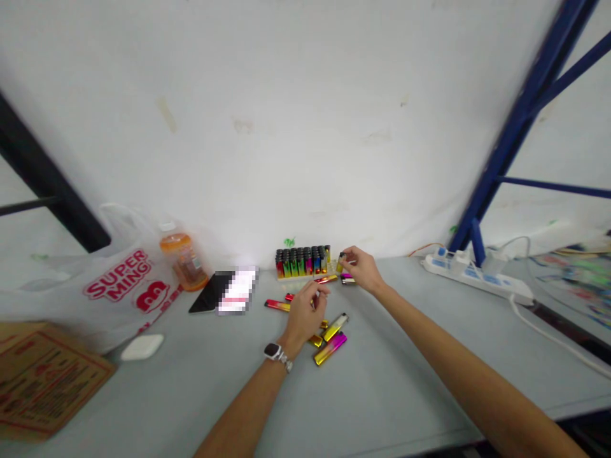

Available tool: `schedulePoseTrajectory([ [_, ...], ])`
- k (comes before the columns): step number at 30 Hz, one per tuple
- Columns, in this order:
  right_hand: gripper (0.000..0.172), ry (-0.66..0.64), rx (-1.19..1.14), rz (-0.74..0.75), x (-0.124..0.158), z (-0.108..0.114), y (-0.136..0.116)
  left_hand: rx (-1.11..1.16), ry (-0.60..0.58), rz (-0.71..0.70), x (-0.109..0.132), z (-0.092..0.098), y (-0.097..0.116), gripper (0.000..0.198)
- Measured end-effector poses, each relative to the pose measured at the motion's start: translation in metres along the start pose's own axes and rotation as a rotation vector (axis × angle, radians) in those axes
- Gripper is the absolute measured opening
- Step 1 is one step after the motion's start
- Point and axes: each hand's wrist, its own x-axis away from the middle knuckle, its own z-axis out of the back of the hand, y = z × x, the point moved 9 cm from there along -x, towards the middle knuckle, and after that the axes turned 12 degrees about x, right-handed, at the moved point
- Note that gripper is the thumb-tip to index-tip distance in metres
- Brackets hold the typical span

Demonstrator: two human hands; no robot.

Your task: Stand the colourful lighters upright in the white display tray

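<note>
Rows of upright lighters with black tops stand in a clear tray (300, 277) against the wall. My right hand (360, 267) pinches a yellow lighter (340, 262) upright just right of that tray. Over the loose lighters is my left hand (305, 312), its fingers curled; whether they hold anything is hard to make out. A red and gold lighter (326, 279) lies by its fingertips. Nearer the front lie a yellow and silver lighter (335, 327) and a magenta and gold lighter (330, 349). A red lighter (277, 305) and others are partly hidden by my left hand.
On the left are a plastic bag (119, 280), a cardboard box (48, 381), an orange bottle (187, 264), a white case (142, 347) and a dark tablet or phone (212, 292). A power strip (477, 277) with cables lies right, beside a blue metal frame (506, 140).
</note>
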Motion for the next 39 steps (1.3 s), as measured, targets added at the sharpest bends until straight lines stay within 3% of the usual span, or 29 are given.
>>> schedulePoseTrajectory([
  [8,0.012,-0.122,0.140,0.145,-0.042,-0.022,-0.004,-0.010,0.003,0.018,0.001,0.001,-0.001,0.018],
  [14,0.015,-0.211,0.279,0.230,-0.054,-0.033,-0.010,-0.019,-0.004,0.013,0.000,-0.001,-0.001,0.017],
  [20,0.021,-0.294,0.324,0.204,-0.058,-0.043,-0.007,-0.028,-0.001,0.007,0.001,-0.001,-0.002,0.018],
  [27,0.018,-0.310,0.374,0.191,-0.062,-0.041,-0.010,-0.025,0.001,0.003,0.000,-0.001,-0.002,0.017],
  [39,0.029,-0.216,0.633,0.162,-0.040,-0.034,-0.021,-0.026,0.005,0.014,0.001,0.000,-0.002,0.018],
])
